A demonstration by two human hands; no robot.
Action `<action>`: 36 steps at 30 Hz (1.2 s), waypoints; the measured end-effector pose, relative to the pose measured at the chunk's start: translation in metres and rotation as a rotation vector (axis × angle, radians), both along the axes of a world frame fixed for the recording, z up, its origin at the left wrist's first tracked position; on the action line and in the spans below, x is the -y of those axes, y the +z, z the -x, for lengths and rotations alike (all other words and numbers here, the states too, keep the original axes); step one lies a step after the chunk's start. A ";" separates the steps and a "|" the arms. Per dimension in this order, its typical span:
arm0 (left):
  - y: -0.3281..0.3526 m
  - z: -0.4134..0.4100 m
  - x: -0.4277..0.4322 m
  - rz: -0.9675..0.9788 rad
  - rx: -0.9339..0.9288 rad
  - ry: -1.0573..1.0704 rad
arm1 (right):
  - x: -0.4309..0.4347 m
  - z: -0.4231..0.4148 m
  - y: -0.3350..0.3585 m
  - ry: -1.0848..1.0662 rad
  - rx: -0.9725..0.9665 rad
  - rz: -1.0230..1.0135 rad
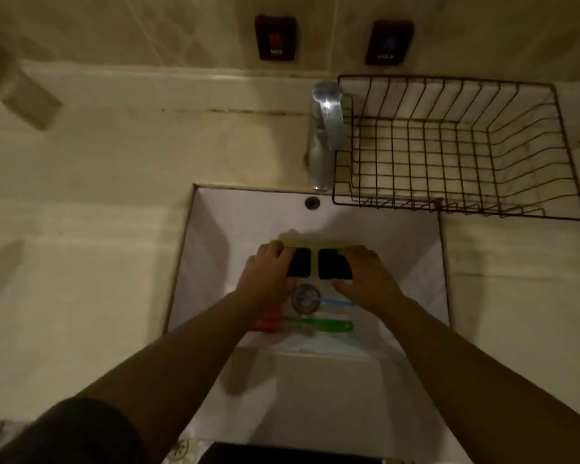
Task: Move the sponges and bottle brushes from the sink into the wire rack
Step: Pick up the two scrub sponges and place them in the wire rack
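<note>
Two sponges with dark green tops and yellow bases lie side by side in the white sink (215, 229). My left hand (268, 272) covers the left sponge (300, 262), fingers wrapped over its far edge. Over the right sponge (332, 267) rests my right hand (365, 279), gripping it the same way. Nearer to me lie a green-handled bottle brush (318, 324) and a blue-handled brush (337, 302), with a red brush head (265, 324) partly under my left wrist. The dark wire rack (459, 145) stands on the counter at the back right and holds nothing.
A chrome tap (325, 135) rises behind the sink, just left of the rack. The round drain (304, 298) sits between my wrists. Two dark hot and cold wall plates (276, 37) hang on the tiled wall. Beige counter surrounds the sink.
</note>
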State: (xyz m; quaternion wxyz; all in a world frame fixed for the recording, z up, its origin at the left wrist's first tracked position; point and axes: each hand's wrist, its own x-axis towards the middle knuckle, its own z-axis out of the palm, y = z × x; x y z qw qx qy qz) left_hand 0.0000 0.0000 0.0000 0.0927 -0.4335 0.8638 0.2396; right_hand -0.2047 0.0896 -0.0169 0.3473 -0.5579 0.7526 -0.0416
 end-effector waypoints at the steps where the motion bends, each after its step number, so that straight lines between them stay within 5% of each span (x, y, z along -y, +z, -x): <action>1: -0.004 0.003 0.004 0.002 -0.005 -0.014 | 0.001 -0.001 -0.005 0.053 -0.039 0.029; 9: -0.038 0.012 0.013 0.081 -0.045 -0.072 | 0.009 -0.007 -0.025 0.170 -0.277 0.166; 36: -0.043 0.010 0.018 0.080 0.053 -0.126 | 0.012 -0.004 -0.021 0.060 -0.210 0.193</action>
